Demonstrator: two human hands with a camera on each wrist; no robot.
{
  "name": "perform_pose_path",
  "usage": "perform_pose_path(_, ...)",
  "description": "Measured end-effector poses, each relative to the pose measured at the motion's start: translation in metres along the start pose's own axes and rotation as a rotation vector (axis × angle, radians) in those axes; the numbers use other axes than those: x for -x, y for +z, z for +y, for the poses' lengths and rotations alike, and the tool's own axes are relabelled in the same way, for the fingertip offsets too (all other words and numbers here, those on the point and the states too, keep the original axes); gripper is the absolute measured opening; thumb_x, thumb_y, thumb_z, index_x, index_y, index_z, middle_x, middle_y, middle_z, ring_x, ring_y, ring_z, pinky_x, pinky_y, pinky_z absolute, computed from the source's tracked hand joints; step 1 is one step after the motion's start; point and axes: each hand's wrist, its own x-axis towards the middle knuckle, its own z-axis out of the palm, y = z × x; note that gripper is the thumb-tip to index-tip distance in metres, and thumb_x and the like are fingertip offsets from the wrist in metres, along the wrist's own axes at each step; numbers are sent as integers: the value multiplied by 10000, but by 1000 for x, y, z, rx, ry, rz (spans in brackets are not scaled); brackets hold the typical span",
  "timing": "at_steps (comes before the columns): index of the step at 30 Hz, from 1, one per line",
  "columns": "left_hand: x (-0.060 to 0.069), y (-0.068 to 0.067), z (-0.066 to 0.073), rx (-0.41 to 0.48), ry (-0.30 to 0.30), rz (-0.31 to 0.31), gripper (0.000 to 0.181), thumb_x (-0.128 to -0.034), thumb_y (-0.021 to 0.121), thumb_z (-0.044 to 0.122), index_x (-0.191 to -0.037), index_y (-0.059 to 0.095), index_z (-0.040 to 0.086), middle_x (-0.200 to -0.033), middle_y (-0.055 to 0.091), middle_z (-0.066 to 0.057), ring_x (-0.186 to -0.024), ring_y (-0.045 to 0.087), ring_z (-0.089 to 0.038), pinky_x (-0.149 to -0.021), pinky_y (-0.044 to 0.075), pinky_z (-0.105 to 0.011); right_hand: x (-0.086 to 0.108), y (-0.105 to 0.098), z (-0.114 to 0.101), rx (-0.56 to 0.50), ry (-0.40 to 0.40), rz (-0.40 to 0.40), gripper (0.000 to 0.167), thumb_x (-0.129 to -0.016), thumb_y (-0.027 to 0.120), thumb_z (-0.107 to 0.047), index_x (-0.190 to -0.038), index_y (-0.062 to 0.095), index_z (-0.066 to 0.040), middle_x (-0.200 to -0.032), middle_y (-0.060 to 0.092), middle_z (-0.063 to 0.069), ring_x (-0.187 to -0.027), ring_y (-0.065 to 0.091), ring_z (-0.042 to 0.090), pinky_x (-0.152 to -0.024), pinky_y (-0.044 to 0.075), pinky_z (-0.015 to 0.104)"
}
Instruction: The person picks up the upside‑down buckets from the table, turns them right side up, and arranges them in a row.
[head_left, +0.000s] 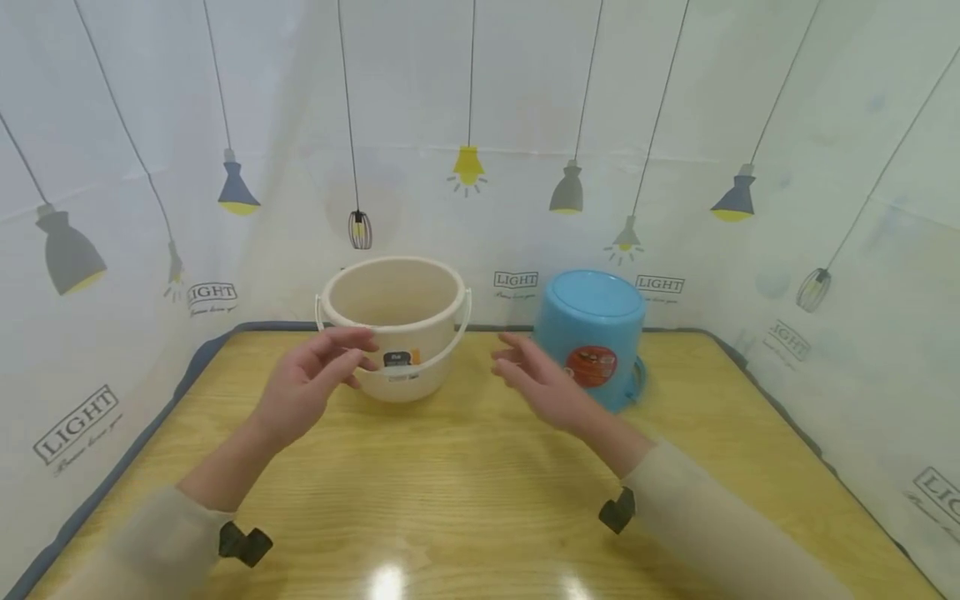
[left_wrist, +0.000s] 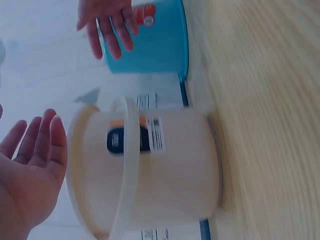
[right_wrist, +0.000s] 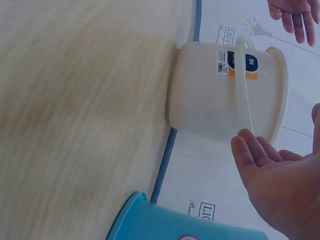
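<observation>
A cream bucket (head_left: 405, 383) stands upright at the back left of the table, its white handle hanging down across the front. To its right a blue bucket (head_left: 592, 304) is upside down, with a red label facing forward. The left hand (head_left: 303, 383), fingers slightly bent, hovers in front of the cream bucket's left side and holds nothing. Between the two buckets is the right hand (head_left: 543, 383), its fingers extended toward the left, overlapping the blue bucket's near side in the head view. In the left wrist view the left palm (left_wrist: 30, 185) shows beside the cream bucket's rim, empty.
The wooden table (head_left: 450, 500) has a dark blue edge along its back and sides. Behind it hangs a white sheet (head_left: 420, 100) printed with lamps and the word LIGHT. Small black devices are strapped at both sleeves.
</observation>
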Motion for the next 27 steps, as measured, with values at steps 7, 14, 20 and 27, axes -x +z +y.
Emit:
perform_pose_path(7,4,48,10,76,0,-253,377,-1117,588,61,-1483,601,-26,-1407,727,-54,-1240,740,-194,-996,644,-283,35,-11,13,50,-49,-13,653,-1177,523,-357,-1727,280,-103,-1678,496,204,-1540,515,412,-1253,480,589)
perform_pose_path(14,0,92,11,-49,-23,-469,499,-1127,628,247,-1613,537,182,-1600,620,-42,-1406,654,-289,-1122,581,-366,67,-27,32,76,-62,-57,642,-1181,523,-307,-1721,285,-54,-1693,460,249,-1550,483,474,-1243,488,586)
perform_pose_path(20,-15,125,-5,-68,-71,-569,614,-1099,679,341,-1654,485,166,-1645,574,-80,-1471,602,-350,-1168,568,-457,92,-45,49,132,-11,-83,635,-1182,521,-314,-1720,294,-64,-1668,478,291,-1485,552,485,-1187,548,571)
perform_pose_path(27,-44,149,-29,-179,-180,-668,889,-1028,752,469,-1728,333,116,-1759,414,-124,-1606,444,-349,-1289,446,-541,108,-71,72,254,117,-73,673,-1172,521,-415,-1711,314,-68,-1659,479,295,-1472,557,477,-1198,521,625)
